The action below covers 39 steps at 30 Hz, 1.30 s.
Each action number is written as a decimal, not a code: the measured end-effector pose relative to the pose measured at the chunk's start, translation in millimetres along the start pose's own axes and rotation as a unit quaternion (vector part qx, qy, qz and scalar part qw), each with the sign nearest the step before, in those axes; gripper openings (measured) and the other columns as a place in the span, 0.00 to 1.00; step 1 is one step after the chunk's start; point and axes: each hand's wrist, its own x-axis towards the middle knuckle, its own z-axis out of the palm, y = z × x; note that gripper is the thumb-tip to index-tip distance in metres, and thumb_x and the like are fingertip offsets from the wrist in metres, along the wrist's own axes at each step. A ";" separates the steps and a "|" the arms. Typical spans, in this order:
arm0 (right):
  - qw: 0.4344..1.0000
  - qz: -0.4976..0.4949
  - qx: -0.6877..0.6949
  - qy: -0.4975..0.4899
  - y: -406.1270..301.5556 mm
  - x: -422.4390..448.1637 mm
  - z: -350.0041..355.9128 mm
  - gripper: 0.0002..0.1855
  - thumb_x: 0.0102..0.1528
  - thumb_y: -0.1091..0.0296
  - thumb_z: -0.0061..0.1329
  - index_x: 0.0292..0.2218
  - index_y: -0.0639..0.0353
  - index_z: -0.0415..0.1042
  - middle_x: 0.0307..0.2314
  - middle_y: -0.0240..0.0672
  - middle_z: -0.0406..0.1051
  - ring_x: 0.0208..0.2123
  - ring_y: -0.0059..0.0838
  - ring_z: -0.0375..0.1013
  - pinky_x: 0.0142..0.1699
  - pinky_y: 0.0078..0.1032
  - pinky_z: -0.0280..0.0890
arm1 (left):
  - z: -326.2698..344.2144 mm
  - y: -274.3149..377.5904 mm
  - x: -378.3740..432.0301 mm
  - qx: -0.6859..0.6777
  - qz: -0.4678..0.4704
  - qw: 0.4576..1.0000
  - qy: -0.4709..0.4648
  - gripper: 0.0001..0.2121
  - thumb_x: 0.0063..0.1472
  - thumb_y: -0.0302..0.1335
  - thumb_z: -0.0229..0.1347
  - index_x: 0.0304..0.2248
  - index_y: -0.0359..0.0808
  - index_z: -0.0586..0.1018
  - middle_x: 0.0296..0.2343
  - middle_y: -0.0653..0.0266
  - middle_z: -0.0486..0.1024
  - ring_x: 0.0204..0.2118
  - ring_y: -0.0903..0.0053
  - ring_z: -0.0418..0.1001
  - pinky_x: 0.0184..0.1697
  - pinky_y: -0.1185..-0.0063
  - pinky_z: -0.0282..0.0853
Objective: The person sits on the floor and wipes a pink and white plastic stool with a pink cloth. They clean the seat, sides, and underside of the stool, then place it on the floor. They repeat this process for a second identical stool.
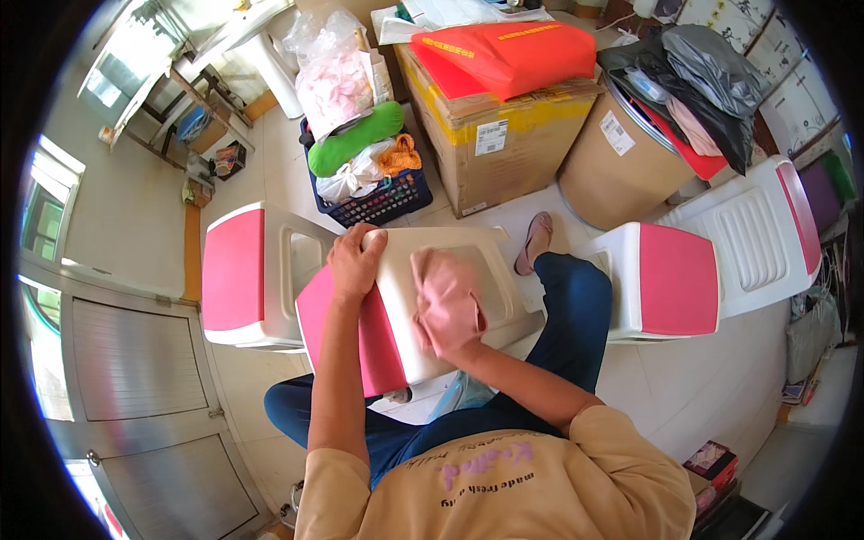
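Note:
A white plastic stool with a pink top (381, 337) lies tilted between my knees, its side panel facing up. My left hand (356, 260) grips the stool's edge where the pink top meets the white body. Against the white side panel, my right hand (449, 331) holds a pink cloth (445, 290), which is slightly blurred and covers most of the fingers. Another pink-topped stool (233, 270) stands at the left. To the right are a third such stool (678, 280) and a white one with ridged panel and pink top (756, 233).
Ahead stand a blue plastic basket (381, 202) of cloths and bags, a taped cardboard box (513, 142) under a red bag (520, 57), and a round fibre drum (614, 162) topped with dark plastic bags. A metal door (142, 358) is at the left.

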 end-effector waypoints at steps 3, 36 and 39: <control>0.936 -0.272 -0.209 0.075 -28.8 5.9 -0.6 0.12 0.55 0.64 0.44 0.37 0.62 0.68 0.32 0.47 0.68 0.34 0.48 0.69 0.40 0.42 0.65 | -2.6 -17.6 -7.8 -0.036 0.031 0.999 0.014 0.12 0.57 0.39 0.53 0.33 0.41 0.80 0.31 0.60 0.77 0.38 0.61 0.72 0.45 0.69 0.63; 0.966 0.069 -0.042 -0.246 17.0 -11.1 21.2 0.28 0.59 0.59 0.43 0.56 0.67 0.57 0.43 0.44 0.69 0.46 0.39 0.68 0.53 0.32 0.61 | -24.0 -35.8 -16.5 -0.208 0.059 0.976 -0.011 0.16 0.67 0.36 0.46 0.33 0.29 0.77 0.24 0.63 0.72 0.29 0.82 0.67 0.34 0.81 0.64; 0.969 -0.181 -0.165 -0.016 68.1 75.3 8.1 0.22 0.59 0.57 0.41 0.50 0.62 0.63 0.32 0.39 0.71 0.38 0.37 0.71 0.46 0.30 0.64 | -20.5 -39.3 -12.1 -0.191 0.054 0.980 -0.021 0.13 0.63 0.34 0.51 0.33 0.30 0.77 0.26 0.65 0.72 0.31 0.83 0.67 0.37 0.82 0.64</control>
